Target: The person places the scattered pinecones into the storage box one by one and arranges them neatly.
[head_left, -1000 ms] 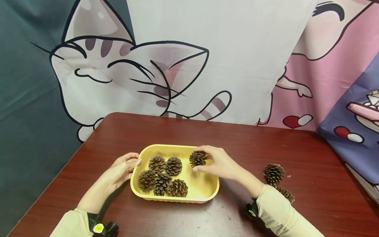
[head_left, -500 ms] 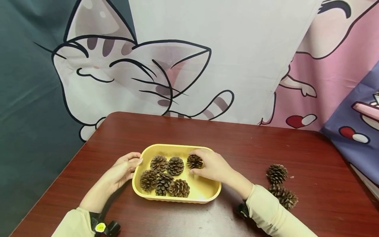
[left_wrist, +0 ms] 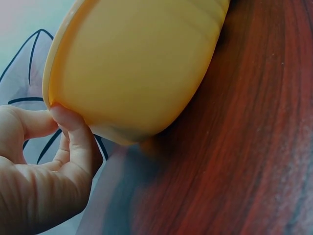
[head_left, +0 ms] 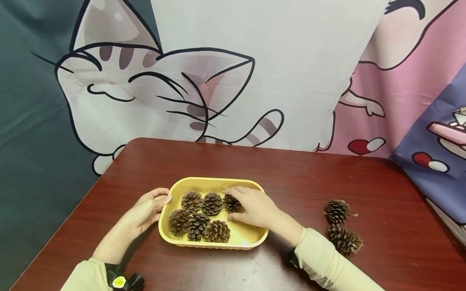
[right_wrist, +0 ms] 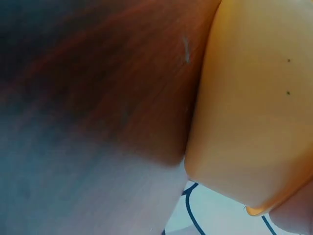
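Note:
A yellow tray [head_left: 244,233] with rounded corners stands on the table, several brown pine cones grouped in its left and middle part. At its left end my left hand [head_left: 140,214] pinches the rim between thumb and fingers; the left wrist view shows the fingertips [left_wrist: 68,120] at the edge of the tray wall [left_wrist: 142,63]. My right hand [head_left: 256,208] reaches over the right side and grips a pine cone [head_left: 231,203] inside the tray, partly covered by the fingers. Only a bit of that hand [right_wrist: 296,210] shows in the right wrist view, beside the outer tray wall [right_wrist: 249,107].
Two more pine cones, one [head_left: 337,211] behind the other [head_left: 344,239], lie on the reddish-brown table [head_left: 291,178] to the right of the tray. A printed cat curtain [head_left: 218,81] hangs behind the table's back edge.
My right hand has carried its pine cone leftward and lower within the tray, close to the back-row cones. The left hand keeps its place at the rim.

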Available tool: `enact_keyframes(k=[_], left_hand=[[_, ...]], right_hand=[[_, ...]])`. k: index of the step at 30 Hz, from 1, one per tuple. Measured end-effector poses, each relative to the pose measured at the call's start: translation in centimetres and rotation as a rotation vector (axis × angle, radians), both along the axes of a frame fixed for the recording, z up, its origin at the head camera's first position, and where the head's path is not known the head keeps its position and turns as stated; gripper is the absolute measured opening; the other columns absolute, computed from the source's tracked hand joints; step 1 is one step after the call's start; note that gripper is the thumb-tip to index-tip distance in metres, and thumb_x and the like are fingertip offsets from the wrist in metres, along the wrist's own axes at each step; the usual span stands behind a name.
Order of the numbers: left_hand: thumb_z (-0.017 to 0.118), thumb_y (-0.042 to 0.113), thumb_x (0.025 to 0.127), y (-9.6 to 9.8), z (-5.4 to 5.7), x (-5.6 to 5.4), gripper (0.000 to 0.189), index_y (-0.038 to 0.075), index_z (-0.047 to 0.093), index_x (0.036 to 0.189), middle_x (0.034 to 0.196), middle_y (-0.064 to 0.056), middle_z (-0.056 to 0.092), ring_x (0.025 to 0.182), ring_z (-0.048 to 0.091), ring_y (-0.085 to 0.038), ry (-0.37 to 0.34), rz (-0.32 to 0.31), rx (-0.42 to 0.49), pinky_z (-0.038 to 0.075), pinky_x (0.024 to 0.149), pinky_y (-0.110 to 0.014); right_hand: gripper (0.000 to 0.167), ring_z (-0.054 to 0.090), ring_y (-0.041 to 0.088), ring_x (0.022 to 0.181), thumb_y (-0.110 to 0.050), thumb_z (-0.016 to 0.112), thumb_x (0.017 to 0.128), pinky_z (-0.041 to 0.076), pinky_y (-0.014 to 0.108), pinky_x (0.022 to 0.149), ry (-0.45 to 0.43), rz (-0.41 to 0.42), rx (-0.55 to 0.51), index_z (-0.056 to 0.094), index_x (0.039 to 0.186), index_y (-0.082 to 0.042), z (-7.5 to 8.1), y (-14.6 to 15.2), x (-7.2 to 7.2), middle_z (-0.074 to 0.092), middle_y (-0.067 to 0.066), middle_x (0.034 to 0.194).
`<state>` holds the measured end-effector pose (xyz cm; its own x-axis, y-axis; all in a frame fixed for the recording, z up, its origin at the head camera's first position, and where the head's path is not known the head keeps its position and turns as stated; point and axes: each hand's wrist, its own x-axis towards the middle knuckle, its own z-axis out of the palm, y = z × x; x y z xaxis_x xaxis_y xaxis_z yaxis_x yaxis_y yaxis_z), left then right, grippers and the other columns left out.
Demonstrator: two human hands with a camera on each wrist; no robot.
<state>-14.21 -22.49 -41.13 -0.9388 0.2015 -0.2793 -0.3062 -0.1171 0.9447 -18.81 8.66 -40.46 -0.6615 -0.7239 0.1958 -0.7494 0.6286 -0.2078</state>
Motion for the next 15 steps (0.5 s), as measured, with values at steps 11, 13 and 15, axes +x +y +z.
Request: enact_keyframes(k=[11, 13, 15], left_hand=[[0.051, 0.011, 0.095, -0.07, -0.02, 0.1, 0.015, 0.009, 0.042, 0.107, 0.089, 0.003, 0.06, 0.083, 0.062, -0.011, 0.011, 0.001, -0.001, 0.053, 0.069, -0.028], [0.051, 0.012, 0.095, -0.08, 0.0, 0.09, 0.015, 0.009, 0.042, 0.106, 0.089, 0.003, 0.06, 0.084, 0.062, -0.011, 0.011, 0.001, -0.004, 0.053, 0.069, -0.028], [0.052, 0.013, 0.095, -0.13, 0.04, 0.11, 0.014, 0.01, 0.042, 0.106, 0.089, 0.004, 0.06, 0.084, 0.062, -0.01, 0.012, 0.0, -0.006, 0.053, 0.07, -0.028]], right_hand=[[0.063, 0.051, 0.019, 0.118, -0.044, 0.072, 0.077, 0.038, 0.039, 0.102, 0.045, 0.055, -0.078, 0.053, 0.128, -0.014, 0.18, 0.24, -0.15, 0.057, 0.002, 0.126], [0.065, 0.05, 0.019, 0.12, -0.043, 0.071, 0.078, 0.037, 0.038, 0.103, -0.001, 0.058, -0.118, 0.05, 0.131, -0.012, 0.28, 0.39, -0.19, 0.056, 0.002, 0.128], [0.067, 0.047, 0.017, 0.123, -0.042, 0.071, 0.08, 0.035, 0.037, 0.105, -0.086, 0.043, -0.176, 0.046, 0.135, -0.012, 0.5, 0.71, -0.13, 0.053, 0.002, 0.132]])
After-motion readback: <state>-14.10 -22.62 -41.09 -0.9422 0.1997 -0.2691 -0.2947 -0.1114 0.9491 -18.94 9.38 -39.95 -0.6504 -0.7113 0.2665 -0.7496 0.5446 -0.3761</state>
